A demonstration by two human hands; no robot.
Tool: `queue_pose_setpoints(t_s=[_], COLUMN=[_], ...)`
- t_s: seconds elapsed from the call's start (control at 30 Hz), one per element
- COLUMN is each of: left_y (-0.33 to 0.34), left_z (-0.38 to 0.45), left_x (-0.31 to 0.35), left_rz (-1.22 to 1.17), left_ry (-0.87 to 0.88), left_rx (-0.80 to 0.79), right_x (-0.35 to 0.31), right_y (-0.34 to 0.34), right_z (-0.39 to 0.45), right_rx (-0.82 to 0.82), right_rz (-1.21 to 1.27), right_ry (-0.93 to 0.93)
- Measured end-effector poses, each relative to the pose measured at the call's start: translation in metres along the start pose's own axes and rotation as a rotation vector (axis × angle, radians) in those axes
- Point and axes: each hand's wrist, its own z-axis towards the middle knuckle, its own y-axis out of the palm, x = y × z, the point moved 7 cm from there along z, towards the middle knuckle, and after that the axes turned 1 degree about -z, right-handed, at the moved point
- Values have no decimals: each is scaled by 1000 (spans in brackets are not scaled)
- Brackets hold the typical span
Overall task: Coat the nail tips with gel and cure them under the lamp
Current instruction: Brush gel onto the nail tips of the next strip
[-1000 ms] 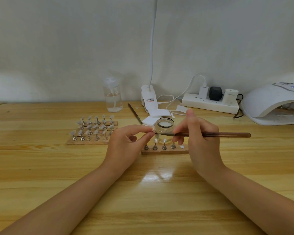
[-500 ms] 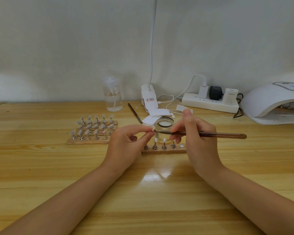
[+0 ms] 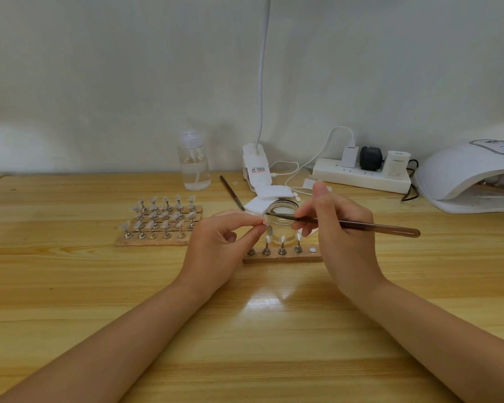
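nail tip (image 3: 264,220) sits pinched between thumb and forefinger of the left hand (image 3: 220,251), held up just left of the open glass gel jar (image 3: 282,216). the right hand (image 3: 344,239) grips a brown brush (image 3: 361,226) like a pen, handle pointing right, bristle end reaching across the jar mouth to the pinched tip — whether it touches i cannot tell. in front of the jar lies a small wooden strip (image 3: 282,258) with four metal stands in a row and one bare magnet spot at its right end. a larger wooden board (image 3: 154,239) full of tips on stands lies to the left on the bench (image 3: 70,286). the white curing lamp (image 3: 474,175) stands at the far right — well apart from the hands. a clear pump bottle (image 3: 194,164), a second brush (image 3: 232,191) and a power strip (image 3: 361,177) stand near the wall.
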Motion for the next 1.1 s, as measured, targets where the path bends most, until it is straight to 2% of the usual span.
queue_pose_setpoints(t_s=[0.37, 0.7, 1.1], left_y=[-1, 0, -1], left_z=[0, -1, -1], left_x=[3, 4, 4], left_rz=[5, 45, 39], left_ry=[9, -2, -36], left_rx=[1, -22, -1], right_x=[-4, -13, -13], right_y=[-7, 3, -1], right_z=[2, 1, 1], right_rx=[35, -70, -55], right_rz=[-15, -263, -266], right_ry=[-35, -228, -253])
